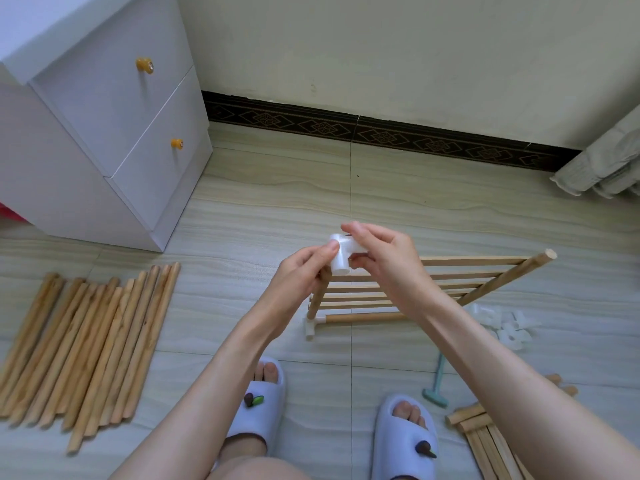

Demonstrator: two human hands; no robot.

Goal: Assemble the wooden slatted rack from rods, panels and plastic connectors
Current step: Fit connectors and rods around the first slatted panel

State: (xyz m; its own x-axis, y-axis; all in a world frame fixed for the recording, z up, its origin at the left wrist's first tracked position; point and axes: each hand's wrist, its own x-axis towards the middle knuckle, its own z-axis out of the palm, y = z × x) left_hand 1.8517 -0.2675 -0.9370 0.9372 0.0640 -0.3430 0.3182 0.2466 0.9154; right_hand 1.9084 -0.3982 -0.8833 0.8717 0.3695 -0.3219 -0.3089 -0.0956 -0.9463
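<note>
1. Head view: both hands, the left hand [304,268] and right hand [377,258], pinch a white plastic T-shaped connector [341,254], fingers clamped on it, atop the upper rod end of the slatted wooden panel [398,289] standing tilted on the floor.
2. Likely step: seating this connector; next it needs a straight downward push.
3. Open tiled floor [277,209] ahead; the white drawer cabinet [114,133] is well apart to the left, and loose wooden rods [86,348] lie on the floor left.

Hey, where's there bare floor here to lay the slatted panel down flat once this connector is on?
The widest bare floor lies beyond the slatted panel, up to the patterned skirting. A narrower strip runs between the loose rods and the left slipper. It is crowded on the right, around the spare connectors, teal tool and stacked panels.
</note>
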